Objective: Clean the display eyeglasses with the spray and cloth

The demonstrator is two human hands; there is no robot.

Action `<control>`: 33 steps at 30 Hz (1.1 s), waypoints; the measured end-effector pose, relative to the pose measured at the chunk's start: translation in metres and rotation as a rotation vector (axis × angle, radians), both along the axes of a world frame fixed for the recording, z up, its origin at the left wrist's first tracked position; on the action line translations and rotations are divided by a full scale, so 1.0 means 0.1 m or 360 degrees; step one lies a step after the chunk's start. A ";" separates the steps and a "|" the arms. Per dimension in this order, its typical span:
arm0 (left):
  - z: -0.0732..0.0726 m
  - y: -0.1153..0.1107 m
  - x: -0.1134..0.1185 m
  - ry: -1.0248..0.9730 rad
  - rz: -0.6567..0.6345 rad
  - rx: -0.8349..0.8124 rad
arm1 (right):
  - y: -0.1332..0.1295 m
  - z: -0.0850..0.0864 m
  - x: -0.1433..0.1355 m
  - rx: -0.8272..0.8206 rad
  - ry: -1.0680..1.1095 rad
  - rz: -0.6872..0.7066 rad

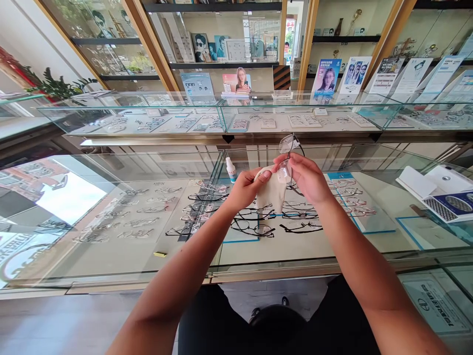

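My right hand [308, 176] grips a pair of eyeglasses [288, 144] by the middle of the frame, one lens up and the other lower, above the glass counter. A sticker or print shows on the upper lens. In my left hand [248, 185] a cream cleaning cloth [271, 195] is pinched between thumb and fingers, hanging down beside the lower lens. Whether the cloth touches that lens is hard to tell. A small white spray bottle [231, 170] with a blue label stands just behind my left hand.
Under the glass lie several rows of eyeglass frames [251, 227]. An open white-and-blue box [443, 190] sits at the right. A small yellow item [159, 254] lies at the front left. Behind rises a second display case [177, 135] with upright leaflets [327, 79].
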State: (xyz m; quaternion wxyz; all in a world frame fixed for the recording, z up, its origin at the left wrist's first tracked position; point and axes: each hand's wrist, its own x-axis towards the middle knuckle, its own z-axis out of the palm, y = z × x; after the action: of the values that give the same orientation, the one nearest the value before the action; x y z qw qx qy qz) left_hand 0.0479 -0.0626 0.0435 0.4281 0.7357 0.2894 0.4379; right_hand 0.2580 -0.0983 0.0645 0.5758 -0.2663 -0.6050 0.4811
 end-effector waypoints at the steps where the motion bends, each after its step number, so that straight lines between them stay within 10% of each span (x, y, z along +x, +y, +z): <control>1: 0.00 0.00 0.00 -0.0001 0.0016 0.0007 | 0.01 -0.01 0.01 -0.0005 0.0000 -0.0035; 8: -0.03 0.00 0.00 -0.0158 -0.0059 -0.0195 | 0.02 -0.05 -0.02 0.0020 -0.0064 -0.0005; 18: 0.06 -0.04 -0.02 0.0003 0.0122 0.0258 | 0.02 -0.04 0.01 0.0049 -0.0047 -0.0144; 33: 0.16 0.07 -0.12 -0.0370 0.0452 -0.0446 | -0.03 -0.08 -0.06 0.0078 -0.0204 -0.0011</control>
State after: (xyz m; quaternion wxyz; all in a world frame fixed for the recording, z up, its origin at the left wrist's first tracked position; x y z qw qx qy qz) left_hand 0.0364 -0.0561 0.0597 0.4906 0.5656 0.3967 0.5311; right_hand 0.2524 -0.1008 0.0562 0.5439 -0.2844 -0.6513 0.4462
